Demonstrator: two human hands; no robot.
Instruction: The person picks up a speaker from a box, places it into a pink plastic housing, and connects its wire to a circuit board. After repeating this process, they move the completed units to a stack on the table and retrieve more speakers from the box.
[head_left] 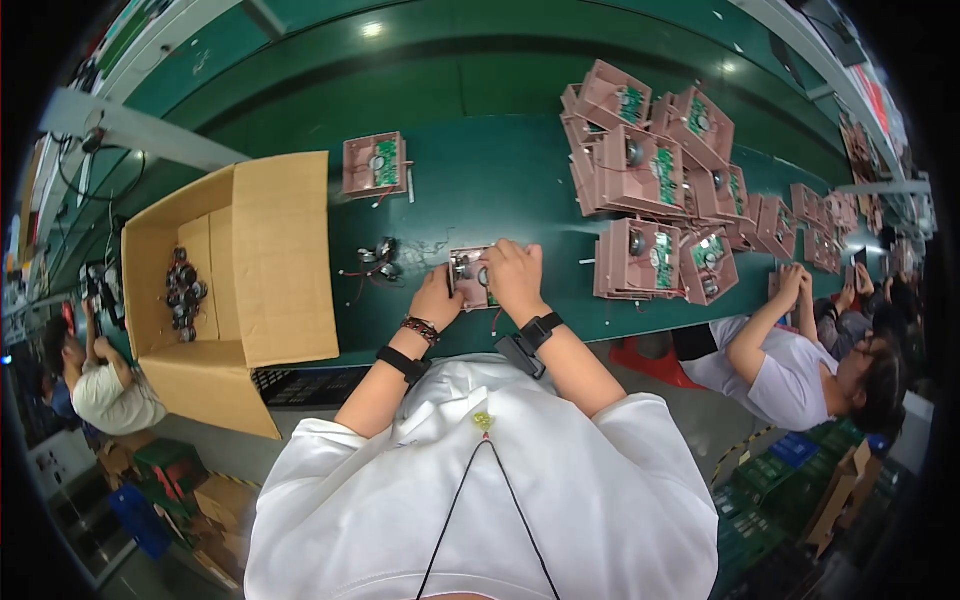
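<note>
On the green table in front of me lies a small pink plastic housing [478,290] with round metal-looking parts inside. My left hand [437,300] is closed on its left edge, fingertips at the open inside. My right hand [515,280] curls over its right side, hiding much of that half. A red wire [496,322] pokes out at the near edge. Just left of my hands sit several small round speakers [380,262] with thin wires. Farther off, another pink housing [362,165] shows a green circuit board inside.
An open cardboard box [285,260] at the left holds more small speakers [183,290]. Stacks of pink housings with circuit boards [640,180] rise at the right. A co-worker [775,360] sits at the right along the table; another person [110,385] is at far left.
</note>
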